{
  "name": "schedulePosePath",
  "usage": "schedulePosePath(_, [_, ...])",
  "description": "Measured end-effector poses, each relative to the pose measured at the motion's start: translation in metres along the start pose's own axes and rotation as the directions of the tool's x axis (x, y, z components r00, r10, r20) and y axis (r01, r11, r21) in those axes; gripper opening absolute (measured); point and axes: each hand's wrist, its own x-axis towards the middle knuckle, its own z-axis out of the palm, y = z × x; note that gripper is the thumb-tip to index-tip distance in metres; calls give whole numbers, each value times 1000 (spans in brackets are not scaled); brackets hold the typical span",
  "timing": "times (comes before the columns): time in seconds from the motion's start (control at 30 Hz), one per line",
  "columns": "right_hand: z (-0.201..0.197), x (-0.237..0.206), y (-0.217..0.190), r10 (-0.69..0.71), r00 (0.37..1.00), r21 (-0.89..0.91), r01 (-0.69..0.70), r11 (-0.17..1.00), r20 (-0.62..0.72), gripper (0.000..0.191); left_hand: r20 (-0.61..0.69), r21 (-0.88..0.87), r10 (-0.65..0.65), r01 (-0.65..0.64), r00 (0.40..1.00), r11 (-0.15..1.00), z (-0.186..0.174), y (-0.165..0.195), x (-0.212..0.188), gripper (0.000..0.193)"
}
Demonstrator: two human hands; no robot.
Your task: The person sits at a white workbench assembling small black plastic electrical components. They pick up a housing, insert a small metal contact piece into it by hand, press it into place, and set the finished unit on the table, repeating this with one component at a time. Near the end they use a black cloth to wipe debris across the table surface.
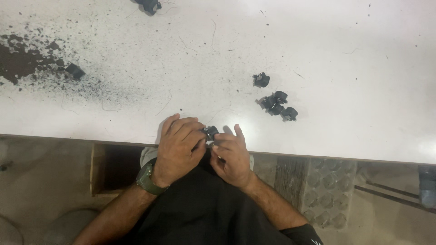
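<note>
Fingers (188,131) of left hand (178,149) and right hand (230,156) pinch one small black part (210,132) between them at table edge (318,154); spare black parts (276,104) lie beyond fingertips, within reach.

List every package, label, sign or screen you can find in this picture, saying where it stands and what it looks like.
None: no package, label, sign or screen shows.
White table: bare top with dark specks and small black parts.
Left hand and right hand: together on one small black part at the near edge.
</note>
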Motion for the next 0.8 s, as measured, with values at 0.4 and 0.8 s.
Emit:
schedulePosePath(0.4, [-1,8,-4,48,999,-21,-48,999,-19,35,75,-36,-8,11,997,999,-2,-4,3,12])
schedulePosePath(0.8, [-1,9,-3,9,1000,-51,-10,999,-17,36,78,-56,-41,46,996,997,1,-7,0,14])
